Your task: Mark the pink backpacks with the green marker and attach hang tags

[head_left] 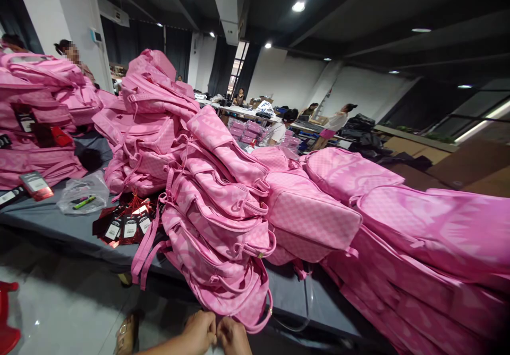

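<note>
At the bottom edge my left hand and my right hand are close together, both with curled, closed fingers. Whatever they pinch is hidden; a small pale patch shows below them. Just beyond them is the lowest pink backpack of a leaning stack, its top loop hanging over the table edge. Left of this stack, a bunch of black and red hang tags with white barcode labels lies on the table, tied with red strings.
More pink backpacks are piled to the right and another heap stands behind. A clear plastic bag with a green marker lies on the grey table. A red stool is at lower left. Several people work in the background.
</note>
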`<state>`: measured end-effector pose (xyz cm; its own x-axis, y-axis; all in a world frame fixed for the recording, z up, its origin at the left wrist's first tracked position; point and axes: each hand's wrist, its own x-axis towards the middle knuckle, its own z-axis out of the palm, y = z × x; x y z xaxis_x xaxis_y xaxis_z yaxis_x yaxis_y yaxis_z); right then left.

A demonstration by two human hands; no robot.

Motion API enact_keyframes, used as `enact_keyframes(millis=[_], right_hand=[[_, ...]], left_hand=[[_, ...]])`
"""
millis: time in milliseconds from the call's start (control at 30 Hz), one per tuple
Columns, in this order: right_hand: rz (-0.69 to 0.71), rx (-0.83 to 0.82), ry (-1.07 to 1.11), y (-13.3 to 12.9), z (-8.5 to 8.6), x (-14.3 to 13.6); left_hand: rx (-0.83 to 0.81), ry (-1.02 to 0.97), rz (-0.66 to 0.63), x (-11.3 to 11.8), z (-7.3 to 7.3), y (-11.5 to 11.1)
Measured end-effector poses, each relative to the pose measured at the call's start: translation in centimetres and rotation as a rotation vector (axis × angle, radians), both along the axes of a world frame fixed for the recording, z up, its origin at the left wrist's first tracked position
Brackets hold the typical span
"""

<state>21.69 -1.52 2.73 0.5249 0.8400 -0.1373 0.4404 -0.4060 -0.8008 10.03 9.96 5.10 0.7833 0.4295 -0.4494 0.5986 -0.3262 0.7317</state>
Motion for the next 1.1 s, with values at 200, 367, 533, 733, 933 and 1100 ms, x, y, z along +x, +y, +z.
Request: enact_keyframes(millis=[200, 367, 533, 733, 933, 1100], right_hand=[[-0.031, 0.068, 0.226, -0.2, 0.2, -0.2], [-0.091, 0.123, 0.362, -0.3, 0.3, -0.4], [-0.138, 0.177, 0.409, -0.5, 0.9, -0.5], [-0.172, 0.198, 0.436, -0.7, 1.3, -1.0], [-0.192, 0.174, 0.416, -0.6, 1.6, -1.2], [-0.230, 0.166, 0.383, -0.3, 1.5, -1.1]], left_hand=[[-0.073, -0.033, -0.028, -0.4, 0.5, -0.4], [-0.042, -0.042, 0.066, -0.3, 0.8, -0.8], [-0.117, -0.034, 0.052, -0.2, 1.4, -1.2], [-0.073, -0.063, 0.038, -0.6, 2.6, -1.4], [-0.025, -0.046, 0.009, -0.6, 3.2, -1.1], [-0.090, -0.014, -0.047, -0.4, 2.3, -1.0]])
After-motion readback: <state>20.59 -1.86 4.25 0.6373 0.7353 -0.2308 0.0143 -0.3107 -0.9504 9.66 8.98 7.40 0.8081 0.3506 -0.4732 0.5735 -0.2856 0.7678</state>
